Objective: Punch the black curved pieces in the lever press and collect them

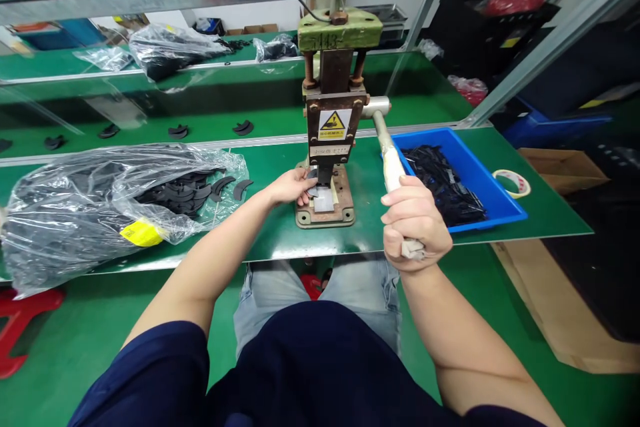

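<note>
And here's the left hand (295,187) at seven o'clock of the hand press (335,127), fingertips pinching a dark piece (313,181) right beside the pale metal block (324,200) on the base, just under the punch! Over at four o'clock, the right hand (415,223) is wrapped tight around the lever (391,160), fingers curled fully about its pale grip. Out at nine o'clock, a clear plastic bag (75,213) lies open, curved black pieces (175,193) spilling from its mouth. Three o'clock: a blue bin (500,217) full of black parts (443,180), a tape roll (524,185) just beyond!
</note>
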`<move>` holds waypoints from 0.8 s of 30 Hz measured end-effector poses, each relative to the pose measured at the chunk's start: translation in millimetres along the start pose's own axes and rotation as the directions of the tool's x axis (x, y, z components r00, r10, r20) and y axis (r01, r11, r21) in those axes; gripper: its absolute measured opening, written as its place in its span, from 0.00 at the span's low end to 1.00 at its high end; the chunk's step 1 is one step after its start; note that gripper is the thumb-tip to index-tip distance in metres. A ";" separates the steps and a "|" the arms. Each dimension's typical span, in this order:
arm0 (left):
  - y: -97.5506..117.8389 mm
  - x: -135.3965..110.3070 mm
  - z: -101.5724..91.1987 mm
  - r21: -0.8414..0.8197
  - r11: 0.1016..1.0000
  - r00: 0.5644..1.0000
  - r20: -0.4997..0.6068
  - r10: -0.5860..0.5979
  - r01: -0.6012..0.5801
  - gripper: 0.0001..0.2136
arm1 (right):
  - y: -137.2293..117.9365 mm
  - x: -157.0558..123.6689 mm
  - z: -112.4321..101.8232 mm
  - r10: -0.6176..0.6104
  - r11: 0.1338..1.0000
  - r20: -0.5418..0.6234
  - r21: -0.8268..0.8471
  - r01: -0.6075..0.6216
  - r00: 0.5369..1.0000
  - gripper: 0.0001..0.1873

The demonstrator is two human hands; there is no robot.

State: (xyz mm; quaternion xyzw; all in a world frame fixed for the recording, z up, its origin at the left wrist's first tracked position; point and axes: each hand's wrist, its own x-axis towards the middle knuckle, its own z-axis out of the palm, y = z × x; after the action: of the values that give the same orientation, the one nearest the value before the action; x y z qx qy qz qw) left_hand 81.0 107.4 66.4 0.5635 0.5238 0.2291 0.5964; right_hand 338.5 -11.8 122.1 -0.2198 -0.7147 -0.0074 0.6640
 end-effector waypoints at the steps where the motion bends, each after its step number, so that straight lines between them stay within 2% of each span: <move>1: 1.5 1.5 -0.1 0.002 1.000 1.000 0.008 -0.012 0.012 0.15 | 0.0 -0.5 -0.3 -0.002 1.000 0.003 0.002 0.002 1.000 0.06; 6: 12.3 5.3 -3.8 0.034 0.994 0.992 0.069 -0.109 0.107 0.13 | -0.2 -3.0 0.8 0.012 1.000 -0.009 -0.006 -0.012 1.000 0.07; 12: 18.9 11.5 -2.6 0.083 0.966 0.968 0.038 -0.247 0.244 0.16 | -1.1 -3.0 4.3 0.011 1.000 -0.053 -0.005 -0.011 0.999 0.09; 16: 19.5 10.0 2.1 0.081 0.958 0.961 0.020 -0.277 0.275 0.14 | -0.7 -3.0 4.6 0.012 1.000 -0.051 -0.017 -0.013 0.999 0.09; 20: 15.4 -1.3 14.2 0.073 0.969 0.971 -0.057 -0.230 0.234 0.12 | -1.0 -0.7 2.4 -0.007 1.000 -0.033 -0.007 0.007 0.999 0.07; 22: 7.9 -12.9 19.7 0.033 0.991 0.989 -0.069 -0.131 0.133 0.11 | -1.5 0.8 0.9 0.000 1.000 -0.015 -0.002 0.000 1.000 0.08; 24: -3.4 -27.5 18.1 -0.010 0.999 0.999 -0.014 0.032 -0.032 0.12 | -0.9 1.8 0.2 -0.002 1.000 -0.003 0.001 0.002 1.000 0.08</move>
State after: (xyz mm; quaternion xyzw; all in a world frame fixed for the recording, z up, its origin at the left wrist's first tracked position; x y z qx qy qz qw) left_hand 86.4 75.0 70.1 0.5672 0.5176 0.2451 0.5918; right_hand 338.0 -12.0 124.0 -0.2190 -0.7139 -0.0079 0.6651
